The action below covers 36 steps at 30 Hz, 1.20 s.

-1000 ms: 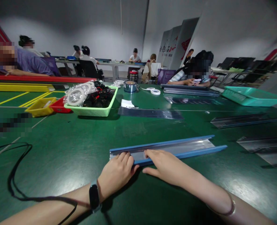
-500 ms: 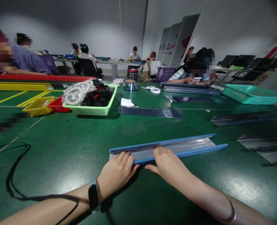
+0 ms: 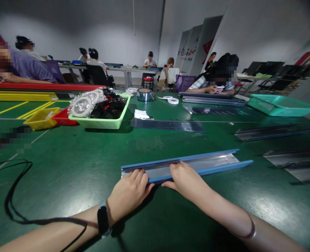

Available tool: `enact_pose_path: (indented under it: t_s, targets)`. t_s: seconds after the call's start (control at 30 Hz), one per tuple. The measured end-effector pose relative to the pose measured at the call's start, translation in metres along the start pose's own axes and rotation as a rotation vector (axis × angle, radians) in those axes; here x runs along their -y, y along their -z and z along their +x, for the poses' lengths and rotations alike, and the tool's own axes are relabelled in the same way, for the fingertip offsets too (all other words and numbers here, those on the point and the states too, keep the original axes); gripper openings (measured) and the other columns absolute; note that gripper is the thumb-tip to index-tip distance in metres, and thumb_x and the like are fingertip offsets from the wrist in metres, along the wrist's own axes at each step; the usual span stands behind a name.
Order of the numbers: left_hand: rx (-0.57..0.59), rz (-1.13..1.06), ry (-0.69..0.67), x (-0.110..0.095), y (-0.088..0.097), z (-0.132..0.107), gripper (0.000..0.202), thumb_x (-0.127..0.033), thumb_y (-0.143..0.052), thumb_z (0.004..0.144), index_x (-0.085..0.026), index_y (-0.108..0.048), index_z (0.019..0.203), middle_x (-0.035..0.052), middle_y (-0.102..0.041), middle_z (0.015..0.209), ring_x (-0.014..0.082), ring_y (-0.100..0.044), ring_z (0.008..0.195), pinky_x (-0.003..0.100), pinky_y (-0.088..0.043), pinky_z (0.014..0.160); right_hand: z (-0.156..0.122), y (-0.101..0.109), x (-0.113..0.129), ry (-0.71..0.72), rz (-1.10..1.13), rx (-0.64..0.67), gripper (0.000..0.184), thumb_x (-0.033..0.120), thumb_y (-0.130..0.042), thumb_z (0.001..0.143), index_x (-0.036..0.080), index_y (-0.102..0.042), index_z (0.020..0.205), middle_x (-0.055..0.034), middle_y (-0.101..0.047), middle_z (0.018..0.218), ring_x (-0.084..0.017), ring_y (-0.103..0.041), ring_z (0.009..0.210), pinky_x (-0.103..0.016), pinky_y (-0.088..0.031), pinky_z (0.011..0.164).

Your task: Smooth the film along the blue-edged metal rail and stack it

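Note:
Across the green table in front of me lies a long clear plastic channel (image 3: 209, 161) with blue strips along both long edges. My left hand (image 3: 131, 185) is closed over its near blue edge at the left end, fingers inside the channel and thumb outside. To the right of it, my right hand (image 3: 185, 178) grips the same near edge, fingertips on the inside and thumb below the blue strip. A small gap separates the two thumbs. The fingertips of both hands are partly hidden inside the channel.
A light green basket (image 3: 99, 123) holds bagged tape rolls and black parts, beside yellow (image 3: 41, 120) and red (image 3: 65, 117) bins. Behind the channel lies a flat clear strip (image 3: 167, 125). More channels (image 3: 270, 133) lie at right, near a teal basket (image 3: 283, 106). A black cable (image 3: 13, 189) loops at left.
The view has shifted very slightly. Both hands stay on the near blue edge, with only a small shift in the right fingers.

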<state>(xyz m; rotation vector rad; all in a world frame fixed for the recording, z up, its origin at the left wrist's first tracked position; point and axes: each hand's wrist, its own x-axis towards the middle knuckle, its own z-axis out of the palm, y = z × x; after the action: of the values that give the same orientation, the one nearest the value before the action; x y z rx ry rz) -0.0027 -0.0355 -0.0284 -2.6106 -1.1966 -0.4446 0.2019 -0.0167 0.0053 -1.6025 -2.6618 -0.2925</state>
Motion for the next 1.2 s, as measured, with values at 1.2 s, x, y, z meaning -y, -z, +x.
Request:
enact_pose_path:
  t_s: [1.2]
  targets:
    - [0.052, -0.044, 0.011, 0.001, 0.000, 0.000, 0.016, -0.028, -0.041, 0.092, -0.015, -0.051, 0.093, 0.0073, -0.058, 0.087, 0.0220, -0.055, 0.080, 0.037, -0.049, 0.067, 0.009, -0.015, 0.020, 0.386, 0.365, -0.140, 0.044, 0.030, -0.067, 0.077, 0.010, -0.055, 0.114, -0.0148, -0.062, 0.113, -0.024, -0.056, 0.107, -0.037, -0.043, 0.095]
